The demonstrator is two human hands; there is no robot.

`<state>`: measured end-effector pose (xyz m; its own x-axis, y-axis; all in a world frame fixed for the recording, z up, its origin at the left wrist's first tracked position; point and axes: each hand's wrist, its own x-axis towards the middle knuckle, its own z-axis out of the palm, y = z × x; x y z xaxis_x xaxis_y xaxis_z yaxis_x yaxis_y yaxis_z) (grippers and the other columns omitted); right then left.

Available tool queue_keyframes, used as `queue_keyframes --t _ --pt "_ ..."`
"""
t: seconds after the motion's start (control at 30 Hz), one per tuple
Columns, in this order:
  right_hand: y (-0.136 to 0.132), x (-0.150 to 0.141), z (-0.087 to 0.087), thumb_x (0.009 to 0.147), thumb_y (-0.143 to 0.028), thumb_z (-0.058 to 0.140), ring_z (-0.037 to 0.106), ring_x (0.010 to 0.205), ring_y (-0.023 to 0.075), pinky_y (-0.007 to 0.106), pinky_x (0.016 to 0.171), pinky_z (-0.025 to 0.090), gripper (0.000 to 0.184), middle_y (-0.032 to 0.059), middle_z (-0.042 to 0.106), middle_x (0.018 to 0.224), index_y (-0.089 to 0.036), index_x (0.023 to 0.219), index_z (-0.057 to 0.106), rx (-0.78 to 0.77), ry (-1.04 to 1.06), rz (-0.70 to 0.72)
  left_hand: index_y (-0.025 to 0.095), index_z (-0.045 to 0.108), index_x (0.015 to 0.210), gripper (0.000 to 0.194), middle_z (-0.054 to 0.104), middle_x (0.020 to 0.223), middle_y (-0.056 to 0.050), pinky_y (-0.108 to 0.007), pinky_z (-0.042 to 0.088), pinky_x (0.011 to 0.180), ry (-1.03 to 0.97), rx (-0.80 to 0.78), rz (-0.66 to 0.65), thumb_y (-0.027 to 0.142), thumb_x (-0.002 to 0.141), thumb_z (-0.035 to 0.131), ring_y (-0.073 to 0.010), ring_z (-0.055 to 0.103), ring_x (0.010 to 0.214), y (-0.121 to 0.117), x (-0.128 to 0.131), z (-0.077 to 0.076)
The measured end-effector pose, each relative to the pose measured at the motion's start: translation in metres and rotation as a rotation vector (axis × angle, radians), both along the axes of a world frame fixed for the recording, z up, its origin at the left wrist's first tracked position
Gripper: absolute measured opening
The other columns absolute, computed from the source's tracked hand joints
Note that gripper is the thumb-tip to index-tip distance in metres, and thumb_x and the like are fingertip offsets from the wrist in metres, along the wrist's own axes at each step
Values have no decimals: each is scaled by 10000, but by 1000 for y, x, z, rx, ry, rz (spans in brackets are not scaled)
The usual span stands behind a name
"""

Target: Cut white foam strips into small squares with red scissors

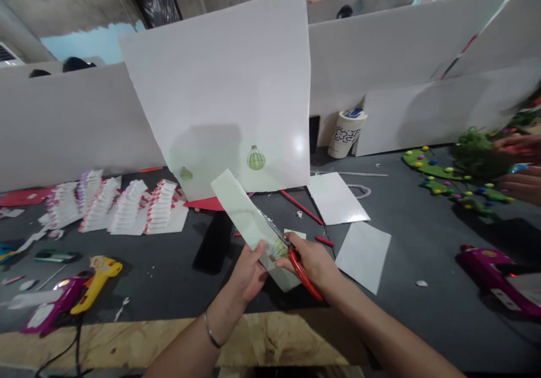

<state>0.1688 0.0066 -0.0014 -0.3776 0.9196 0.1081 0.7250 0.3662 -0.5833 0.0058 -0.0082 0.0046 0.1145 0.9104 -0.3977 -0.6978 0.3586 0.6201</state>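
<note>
My left hand is closed on the lower left edge of a long pale green paper strip, thumb on top. Printed near the strip's lower end is a green balloon, partly covered by my right hand. That hand grips the red handles of a pair of scissors, whose blades lie along the strip's right edge and point up and left. Behind the strip stands a large white board with two green balloon pictures low on it.
A phone lies left of my hands, with stacks of folded white pieces beyond. A yellow glue gun is at left. White sheets and a cup are to the right. Another person's hands hold green decorations.
</note>
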Motion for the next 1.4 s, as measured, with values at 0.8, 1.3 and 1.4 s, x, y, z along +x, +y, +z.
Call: queue_keyframes --t 0.8,1.3,1.4 --pt "-1 2 -2 858 -609 483 671 750 259 294 616 444 493 105 694 848 -197 1108 586 29 -6 -32 163 625 1086 449 712 1021 -76 -295 517 810 -12 32 16 230 683 810 -180 669 873 -2 4 1" --pt "5 8 13 878 -613 418 413 529 109 207 524 365 440 -49 473 588 -196 857 555 -152 442 139 171 634 997 314 734 917 -58 -329 559 788 -29 -25 -29 200 719 776 -182 690 785 2 -4 1" --pt "7 11 14 908 -552 399 465 567 113 210 555 389 412 -30 524 637 -186 884 586 -141 480 48 161 644 996 314 738 916 -60 -314 554 817 -24 -15 -31 171 711 774 -174 689 793 2 -3 3"
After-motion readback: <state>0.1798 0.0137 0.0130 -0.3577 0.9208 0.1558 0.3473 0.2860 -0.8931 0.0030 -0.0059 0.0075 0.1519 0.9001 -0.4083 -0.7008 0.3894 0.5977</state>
